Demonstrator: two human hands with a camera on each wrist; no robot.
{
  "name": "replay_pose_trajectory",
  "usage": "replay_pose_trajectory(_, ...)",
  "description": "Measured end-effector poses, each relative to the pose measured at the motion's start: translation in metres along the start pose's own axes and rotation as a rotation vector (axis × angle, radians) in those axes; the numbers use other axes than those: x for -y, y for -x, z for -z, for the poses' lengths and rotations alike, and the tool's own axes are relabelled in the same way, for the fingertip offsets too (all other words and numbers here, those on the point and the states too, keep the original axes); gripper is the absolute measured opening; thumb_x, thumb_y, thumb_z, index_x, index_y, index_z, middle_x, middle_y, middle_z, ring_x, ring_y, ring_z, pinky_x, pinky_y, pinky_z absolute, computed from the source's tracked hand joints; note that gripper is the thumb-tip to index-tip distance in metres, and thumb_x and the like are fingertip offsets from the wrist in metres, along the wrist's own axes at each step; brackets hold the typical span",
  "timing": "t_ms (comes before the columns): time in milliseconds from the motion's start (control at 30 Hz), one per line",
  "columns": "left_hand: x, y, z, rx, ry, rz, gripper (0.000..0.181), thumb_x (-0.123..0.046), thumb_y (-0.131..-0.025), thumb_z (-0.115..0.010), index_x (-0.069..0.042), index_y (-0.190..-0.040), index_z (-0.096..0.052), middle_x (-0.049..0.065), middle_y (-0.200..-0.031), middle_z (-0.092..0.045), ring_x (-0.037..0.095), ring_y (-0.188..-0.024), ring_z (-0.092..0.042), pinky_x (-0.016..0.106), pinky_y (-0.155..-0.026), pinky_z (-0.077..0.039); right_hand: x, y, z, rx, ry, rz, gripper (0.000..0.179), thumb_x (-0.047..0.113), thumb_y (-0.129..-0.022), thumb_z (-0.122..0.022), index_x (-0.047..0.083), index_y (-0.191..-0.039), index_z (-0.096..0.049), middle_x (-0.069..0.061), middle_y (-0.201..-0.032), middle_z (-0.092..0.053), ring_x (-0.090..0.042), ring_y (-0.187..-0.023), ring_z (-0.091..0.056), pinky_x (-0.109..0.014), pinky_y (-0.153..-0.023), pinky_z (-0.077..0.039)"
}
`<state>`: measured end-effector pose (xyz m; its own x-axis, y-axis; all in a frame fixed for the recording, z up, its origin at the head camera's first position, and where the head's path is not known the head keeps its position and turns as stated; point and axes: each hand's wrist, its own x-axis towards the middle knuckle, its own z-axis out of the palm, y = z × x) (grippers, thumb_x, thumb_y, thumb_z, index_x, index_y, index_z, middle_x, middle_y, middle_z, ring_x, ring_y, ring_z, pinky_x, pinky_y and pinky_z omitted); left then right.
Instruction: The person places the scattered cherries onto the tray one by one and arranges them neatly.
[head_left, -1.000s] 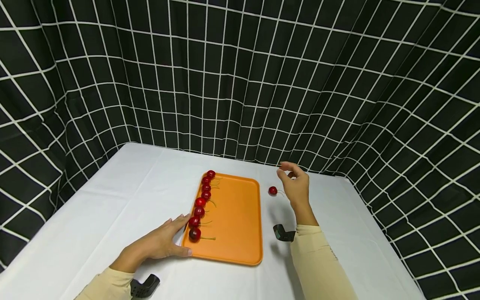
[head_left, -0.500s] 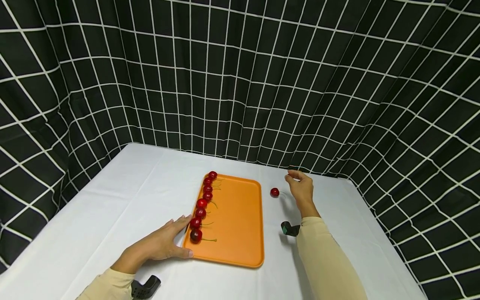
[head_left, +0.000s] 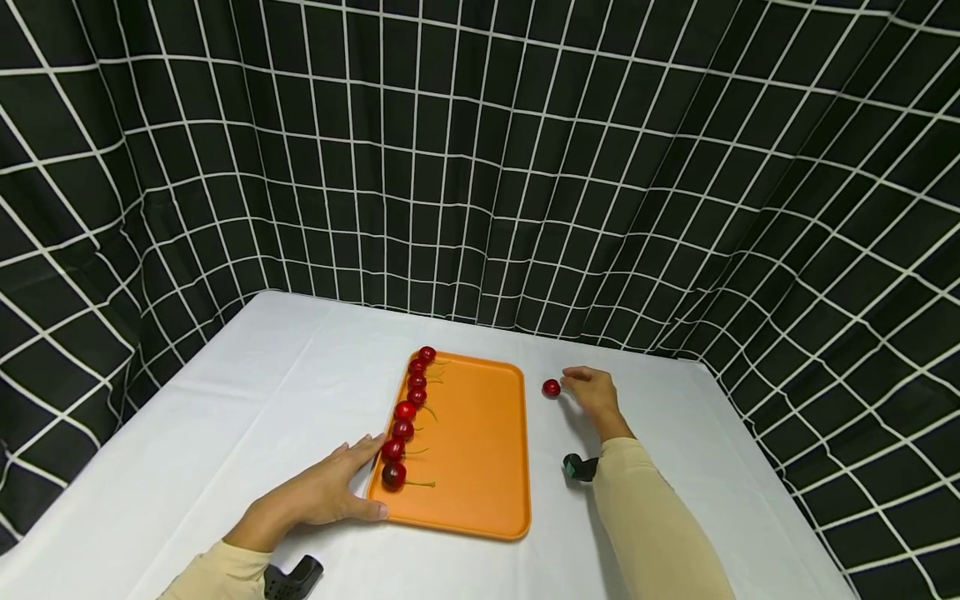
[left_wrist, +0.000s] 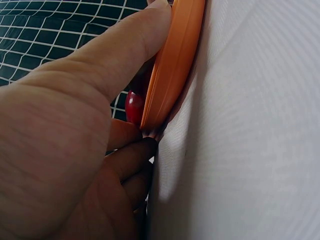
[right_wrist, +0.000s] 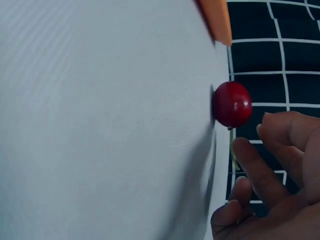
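Note:
An orange tray lies on the white table, a line of several red cherries along its left side, their stems mostly pointing right. My left hand touches the tray's near left corner with spread fingers; in the left wrist view the thumb lies against the rim. One loose cherry sits on the cloth right of the tray. Beside it is my right hand, fingertips close to the stem. The right wrist view has a gap between those fingers and the cherry's body.
White cloth covers the table. Black curtains with a white grid rise behind it and on both sides. A black wrist device sits by the left wrist, another device by the right.
My right hand first drew slightly right, then came down and toward the loose cherry, its fingers now by the stem. The left hand stays on the tray; the view shifted slightly.

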<state>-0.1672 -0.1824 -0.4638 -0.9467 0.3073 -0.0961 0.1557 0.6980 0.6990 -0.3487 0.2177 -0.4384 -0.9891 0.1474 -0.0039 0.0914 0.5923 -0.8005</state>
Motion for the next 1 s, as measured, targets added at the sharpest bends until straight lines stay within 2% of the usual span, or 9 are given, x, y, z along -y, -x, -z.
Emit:
replay_pose_trajectory(100,0.000,0.001,0.000,-0.002,-0.004,-0.008,0.108,-0.051,-0.066,-0.084,-0.006,-0.150,-0.034,0.021,-0.152,-0.030,0.048,-0.139,-0.016,0.059,-0.111,-0.013,-0.002,0.000,-0.001,0.022,0.032,0.018,0.029,0.018,-0.088,-0.064,0.003,-0.113,-0.071,-0.014,-0.118,-0.066,-0.030,-0.112,-0.053,-0.042,-0.091,-0.042)
replay_pose_trajectory(333,0.001,0.000,0.000,-0.001,-0.002,-0.015,0.107,-0.050,-0.067,-0.084,-0.005,-0.150,-0.034,0.022,-0.152,-0.029,0.048,-0.139,-0.016,0.059,-0.111,-0.012,-0.009,-0.002,-0.005,0.012,0.075,0.014,0.023,0.012,-0.083,-0.070,0.004,-0.104,-0.073,-0.009,-0.102,-0.070,-0.026,-0.092,-0.056,-0.033,-0.073,-0.043)
replay_pose_trajectory(533,0.000,0.001,-0.001,0.000,0.006,-0.010,0.106,-0.049,-0.067,-0.085,-0.005,-0.149,-0.035,0.022,-0.152,-0.029,0.048,-0.139,-0.016,0.059,-0.111,-0.012,-0.011,-0.001,-0.007,0.005,0.095,0.004,0.020,0.010,-0.081,-0.071,0.006,-0.100,-0.074,-0.009,-0.098,-0.070,-0.026,-0.086,-0.055,-0.032,-0.067,-0.044)
replay_pose_trajectory(767,-0.001,0.000,-0.001,-0.004,-0.001,-0.002,0.106,-0.049,-0.066,-0.085,-0.005,-0.149,-0.035,0.021,-0.152,-0.030,0.047,-0.139,-0.016,0.058,-0.112,-0.013,-0.011,0.002,-0.006,-0.026,0.144,-0.006,0.015,0.012,-0.082,-0.070,0.007,-0.095,-0.075,-0.011,-0.101,-0.069,-0.027,-0.092,-0.055,-0.036,-0.075,-0.045)
replay_pose_trajectory(900,-0.002,0.000,-0.001,-0.004,0.002,0.007,0.106,-0.048,-0.066,-0.086,-0.005,-0.149,-0.035,0.021,-0.152,-0.030,0.047,-0.139,-0.016,0.058,-0.112,-0.014,-0.010,0.005,-0.003,-0.064,0.132,-0.007,0.014,0.013,-0.081,-0.070,0.008,-0.093,-0.077,-0.011,-0.104,-0.069,-0.029,-0.099,-0.054,-0.040,-0.083,-0.044)
replay_pose_trajectory(1000,-0.002,0.000,0.000,-0.001,-0.008,0.009,0.106,-0.049,-0.067,-0.085,-0.006,-0.149,-0.035,0.021,-0.152,-0.030,0.047,-0.139,-0.017,0.057,-0.112,-0.014,-0.007,0.010,-0.001,-0.087,0.106,0.000,0.015,0.014,-0.081,-0.070,0.008,-0.093,-0.077,-0.009,-0.100,-0.071,-0.029,-0.100,-0.056,-0.040,-0.083,-0.044)
